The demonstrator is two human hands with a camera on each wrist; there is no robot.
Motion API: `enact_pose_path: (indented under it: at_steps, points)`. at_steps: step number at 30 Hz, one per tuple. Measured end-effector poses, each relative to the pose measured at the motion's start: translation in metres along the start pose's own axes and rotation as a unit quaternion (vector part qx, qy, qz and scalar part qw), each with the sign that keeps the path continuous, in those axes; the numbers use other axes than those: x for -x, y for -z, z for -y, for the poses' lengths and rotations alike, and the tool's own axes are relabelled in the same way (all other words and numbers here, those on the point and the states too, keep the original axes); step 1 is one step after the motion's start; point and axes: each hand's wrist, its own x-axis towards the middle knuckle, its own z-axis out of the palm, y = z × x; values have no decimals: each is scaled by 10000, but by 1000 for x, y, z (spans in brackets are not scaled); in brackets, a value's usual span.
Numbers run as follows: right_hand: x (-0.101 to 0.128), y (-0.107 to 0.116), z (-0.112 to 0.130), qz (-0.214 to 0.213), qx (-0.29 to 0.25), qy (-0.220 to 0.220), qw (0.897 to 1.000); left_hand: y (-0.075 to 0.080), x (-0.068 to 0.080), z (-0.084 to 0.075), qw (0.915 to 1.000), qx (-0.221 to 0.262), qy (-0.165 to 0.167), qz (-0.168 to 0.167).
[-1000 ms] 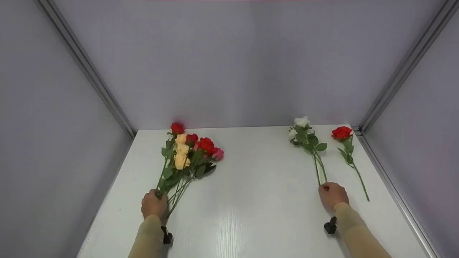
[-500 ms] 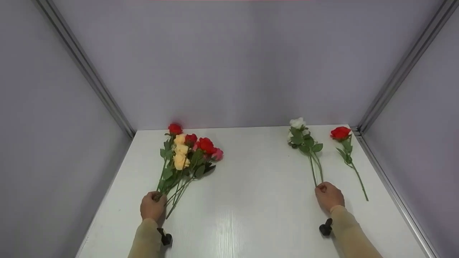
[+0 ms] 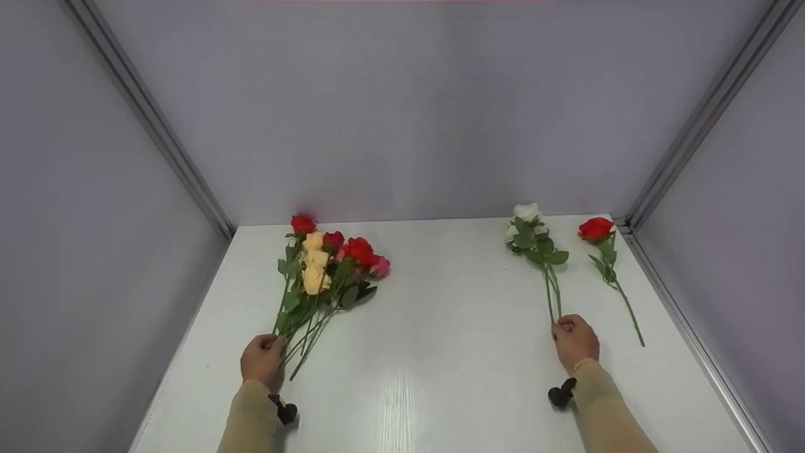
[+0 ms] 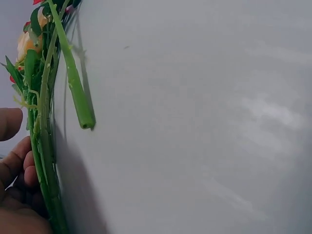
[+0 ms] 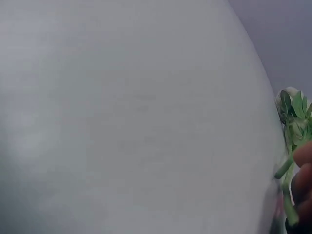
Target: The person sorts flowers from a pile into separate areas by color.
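Looks like a test booth, not a home: plain grey walls (image 3: 402, 107) left, right and far, metal corner rails (image 3: 698, 132), bare white table (image 3: 440, 377) filling the floor.

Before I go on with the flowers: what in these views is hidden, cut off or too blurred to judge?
- Left hand: head view shows only its back; its fingers around the bouquet stems are hidden.
- Right hand: right wrist view cuts it off at the frame edge, blurred.
- White rose stem: the gripped end is covered by that hand.
- Bouquet blooms: left wrist view crops them at the top corner.
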Motion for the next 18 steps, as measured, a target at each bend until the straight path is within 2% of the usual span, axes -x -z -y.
enact_pose_path:
  at_steps: [4,10,18]
  points:
    - [-1,5,-5,99,-591,-34,9982,2,-3,0,9997,-229,-77,53]
    - [-1,13,-9,262,-1636,-105,9861,9,-7,-4,9978,-581,-265,147]
    - [1,19,-15,304,-1839,-205,9823,9,0,-4,9987,-382,21,323]
